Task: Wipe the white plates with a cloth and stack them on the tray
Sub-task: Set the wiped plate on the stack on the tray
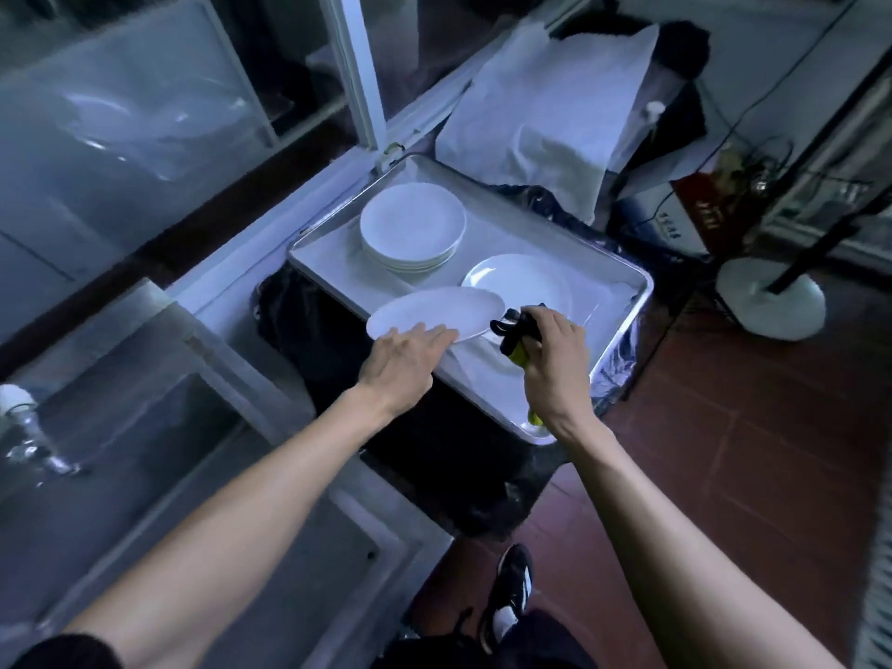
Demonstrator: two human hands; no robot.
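My left hand [403, 362] holds a white plate [434, 312] by its near rim, tilted above the near edge of the metal tray [622, 340]. My right hand [555, 350] grips a bunched black and yellow-green cloth [514, 338] just right of that plate's edge. A stack of several white plates [412, 226] stands at the back left of the tray. A single white plate [519, 282] lies flat on the tray behind the cloth.
The tray rests on something wrapped in black plastic [309, 325]. A white towel [545, 113] is draped behind it. A glass-topped counter [145, 427] runs along the left. A white stand base [772, 304] sits on the red tile floor at right. My shoe [511, 596] is below.
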